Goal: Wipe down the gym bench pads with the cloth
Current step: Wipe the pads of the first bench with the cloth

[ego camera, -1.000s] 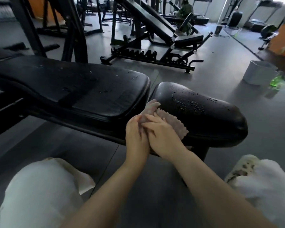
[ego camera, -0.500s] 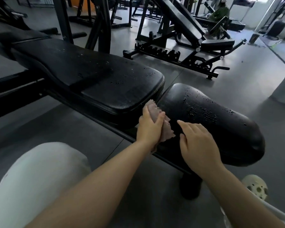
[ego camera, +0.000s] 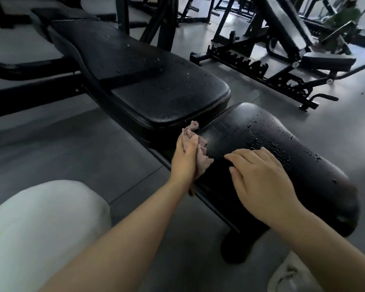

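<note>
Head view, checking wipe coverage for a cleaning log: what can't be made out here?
- Pink cloth: mostly covered by the left hand.
- Black rounded seat pad: part hidden beneath the right hand.
- Long black back pad: far end cut off by the frame's upper edge.

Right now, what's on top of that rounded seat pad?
On the seat pad lie water droplets. The right hand rests flat on it, and the left hand presses a pinkish cloth against its near edge. The surface beneath hands and cloth is hidden.
</note>
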Tool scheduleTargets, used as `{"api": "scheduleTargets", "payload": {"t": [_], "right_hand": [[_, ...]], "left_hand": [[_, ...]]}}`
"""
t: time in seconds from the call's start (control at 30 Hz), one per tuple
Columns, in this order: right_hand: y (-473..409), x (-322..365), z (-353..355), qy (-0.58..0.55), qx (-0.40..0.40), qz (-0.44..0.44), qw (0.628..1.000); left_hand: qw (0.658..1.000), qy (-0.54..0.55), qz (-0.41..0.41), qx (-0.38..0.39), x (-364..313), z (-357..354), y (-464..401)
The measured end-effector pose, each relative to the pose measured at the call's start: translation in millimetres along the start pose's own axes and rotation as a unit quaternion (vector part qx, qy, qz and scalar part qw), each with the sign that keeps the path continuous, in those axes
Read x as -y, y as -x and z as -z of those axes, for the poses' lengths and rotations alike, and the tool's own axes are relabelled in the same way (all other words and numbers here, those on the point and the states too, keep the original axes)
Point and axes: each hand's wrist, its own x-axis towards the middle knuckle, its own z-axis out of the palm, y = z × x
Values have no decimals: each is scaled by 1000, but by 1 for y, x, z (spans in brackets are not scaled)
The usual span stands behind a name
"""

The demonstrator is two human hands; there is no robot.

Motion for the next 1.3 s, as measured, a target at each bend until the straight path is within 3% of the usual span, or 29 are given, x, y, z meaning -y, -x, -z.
{"api": "scheduleTargets", "payload": {"t": [0.2,0.3,0.37,0.53,0.67,0.77,0.93,1.13,1.3], "right_hand": [[25,-40,12,-44,-7,49,998],[43,-68,17,-53,4,69,996],[54,-84,19,-54,10,91,994],[80,-122,27,-71,-18,152,986],[96,-152,34,-99,-28,158,982],[107,-168,35,-121,-32,156,980],[114,-183,29,-132,-27,178,975],[117,-195,23,-126,-32,157,979],[121,-206,15,-149,-26,115,982]], "left_hand": [[987,31,-55,-146,14,-32,37],[974,-10,-76,-212,27,-56,56],[968,-53,-46,-240,35,-74,67],[960,-119,-20,-254,59,-142,112],[958,-142,-67,-240,85,-205,154],[948,-135,-91,-273,94,-229,163],[936,-97,25,-336,75,-214,139],[919,-111,38,-376,47,-174,111],[923,-86,17,-376,63,-188,119]]}}
